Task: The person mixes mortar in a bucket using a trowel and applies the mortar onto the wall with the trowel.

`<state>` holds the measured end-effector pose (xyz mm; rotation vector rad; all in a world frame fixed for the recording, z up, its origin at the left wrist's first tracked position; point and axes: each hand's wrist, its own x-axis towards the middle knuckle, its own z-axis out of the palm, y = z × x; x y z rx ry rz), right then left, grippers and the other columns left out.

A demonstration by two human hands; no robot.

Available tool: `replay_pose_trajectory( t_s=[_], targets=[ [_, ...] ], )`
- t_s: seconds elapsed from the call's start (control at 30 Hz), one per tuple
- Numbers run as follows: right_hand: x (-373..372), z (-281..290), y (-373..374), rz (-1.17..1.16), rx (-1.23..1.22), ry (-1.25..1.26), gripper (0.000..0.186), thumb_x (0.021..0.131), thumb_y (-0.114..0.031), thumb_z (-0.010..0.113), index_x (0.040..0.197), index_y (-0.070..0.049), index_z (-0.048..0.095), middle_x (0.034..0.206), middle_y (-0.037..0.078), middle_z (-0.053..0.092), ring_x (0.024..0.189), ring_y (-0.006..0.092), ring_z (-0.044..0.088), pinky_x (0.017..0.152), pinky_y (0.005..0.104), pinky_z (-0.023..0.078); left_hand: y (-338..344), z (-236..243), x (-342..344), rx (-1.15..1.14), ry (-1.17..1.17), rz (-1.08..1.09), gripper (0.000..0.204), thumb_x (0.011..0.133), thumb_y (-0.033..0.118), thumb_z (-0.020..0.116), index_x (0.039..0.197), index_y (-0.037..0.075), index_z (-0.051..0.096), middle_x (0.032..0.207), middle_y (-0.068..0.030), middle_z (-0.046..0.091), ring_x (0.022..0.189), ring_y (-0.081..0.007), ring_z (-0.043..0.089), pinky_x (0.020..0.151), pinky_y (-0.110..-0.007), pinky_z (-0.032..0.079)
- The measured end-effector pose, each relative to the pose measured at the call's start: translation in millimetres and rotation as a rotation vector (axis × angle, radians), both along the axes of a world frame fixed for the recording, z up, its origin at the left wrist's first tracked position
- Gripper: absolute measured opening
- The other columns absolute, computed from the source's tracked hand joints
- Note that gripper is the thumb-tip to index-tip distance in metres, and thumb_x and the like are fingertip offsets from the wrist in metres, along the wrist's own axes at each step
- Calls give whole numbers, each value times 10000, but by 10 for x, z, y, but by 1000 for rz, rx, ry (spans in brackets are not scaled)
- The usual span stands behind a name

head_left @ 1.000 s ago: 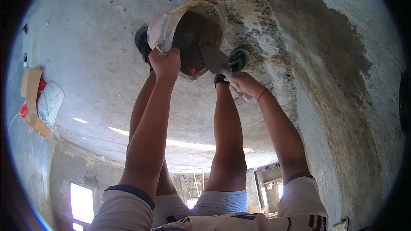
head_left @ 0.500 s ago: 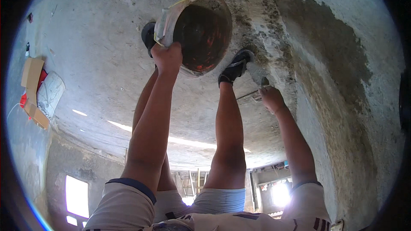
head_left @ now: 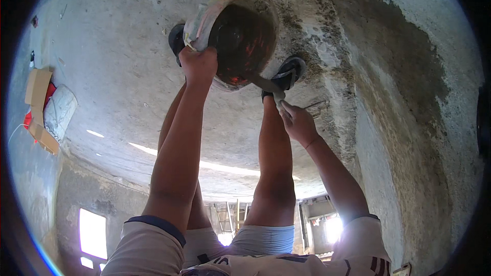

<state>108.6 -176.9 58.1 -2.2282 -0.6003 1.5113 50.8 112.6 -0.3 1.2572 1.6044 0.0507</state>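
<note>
My left hand (head_left: 198,66) is closed on the near left rim of a bucket (head_left: 199,23). The bucket is tilted so its mouth faces me; dark grey residue and orange-red patches show on its inner wall. In my right hand (head_left: 299,122) is a trowel (head_left: 265,83), gripped by its handle. Its blade reaches over the bucket's near right rim, the tip just inside the mouth. Whether the tip touches the inner wall I cannot tell.
My feet in dark sandals (head_left: 290,74) stand on either side of the bucket on a rough concrete floor (head_left: 123,56). A wall with a dark damp patch (head_left: 394,46) rises on the right. An opened cardboard box (head_left: 38,89) lies far left beside a whitish sack (head_left: 60,111).
My right hand has moved left with the trowel, from beside my right foot to the bucket's mouth. The left hand keeps its grip on the rim.
</note>
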Motion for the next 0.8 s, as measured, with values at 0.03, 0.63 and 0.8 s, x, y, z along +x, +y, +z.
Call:
replay_pose_trajectory(
  t_s=[0.03, 0.63, 0.8],
  targets=[
    [51, -48, 36, 110, -100, -56, 342, 872, -235, 513, 1132, -17, 555, 893, 207, 623, 790, 348, 611, 697, 406, 498, -2, 23, 29, 20, -31, -12, 178, 628, 90, 570, 692, -75, 550, 614, -58, 548, 557, -137, 500, 535, -310, 425],
    [1026, -215, 220, 104, -2, -715, 380, 758, -188, 604, 1135, -171, 562, 1015, 133, 584, 907, 296, 573, 777, 410, 478, -21, -30, -1, 71, 31, -192, 259, 626, 126, 605, 771, -80, 546, 595, -89, 544, 499, -184, 489, 487, -378, 419],
    [685, 381, 15, -239, 22, -676, 337, 746, -153, 621, 1054, -35, 555, 902, 178, 582, 784, 339, 594, 655, 424, 472, -66, 164, 111, -6, -44, -184, 239, 651, 94, 579, 817, -78, 560, 624, -76, 555, 523, -180, 521, 510, -351, 427]
  ],
)
